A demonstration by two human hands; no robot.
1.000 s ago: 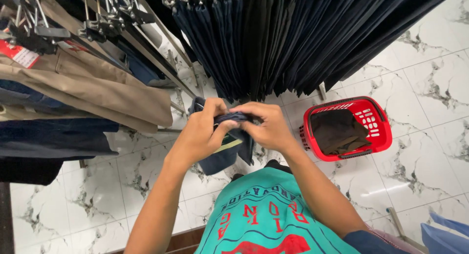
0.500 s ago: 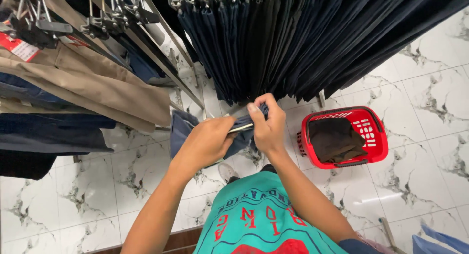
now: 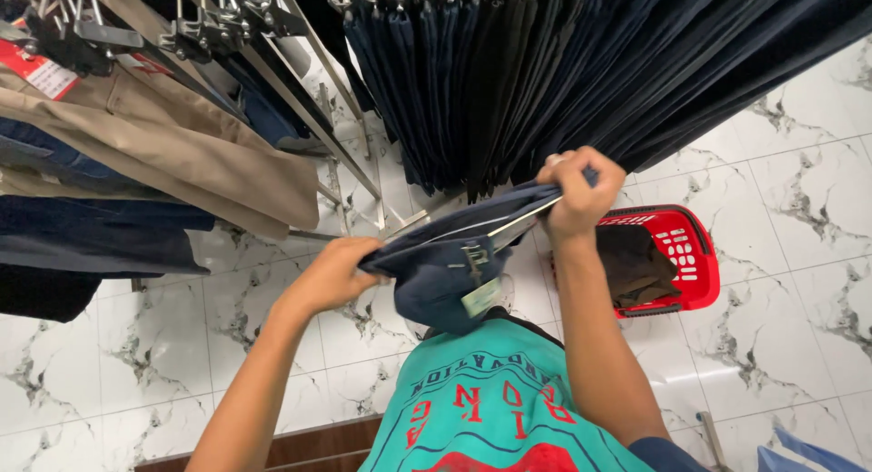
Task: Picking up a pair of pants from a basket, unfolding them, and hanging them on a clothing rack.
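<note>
1. Our left hand [image 3: 331,274] is clenched on one end of a pair of dark blue trousers [image 3: 454,254], and our right hand [image 3: 574,192] grips the other end, raised higher, so the waistband is stretched taut between them.
2. The trousers hang in the air in front of our chest, above the white marbled floor [image 3: 790,218]; a metal clip hanger [image 3: 474,258] and a small pale tag [image 3: 481,297] show at the middle of the band, and the rest of the cloth sags below.
3. As we judge it, the garment is already on its hanger and spread out, but it is not yet on any rail; placing it remains.
4. Just behind our right hand hangs a dense row of dark trousers [image 3: 563,63], packed tightly with no obvious gap.
5. To the left, a second rack [image 3: 272,72] carries tan trousers [image 3: 182,145] and darker ones.
6. A red basket [image 3: 695,263] with dark clothing inside sits on the floor just beside our right forearm.
</note>
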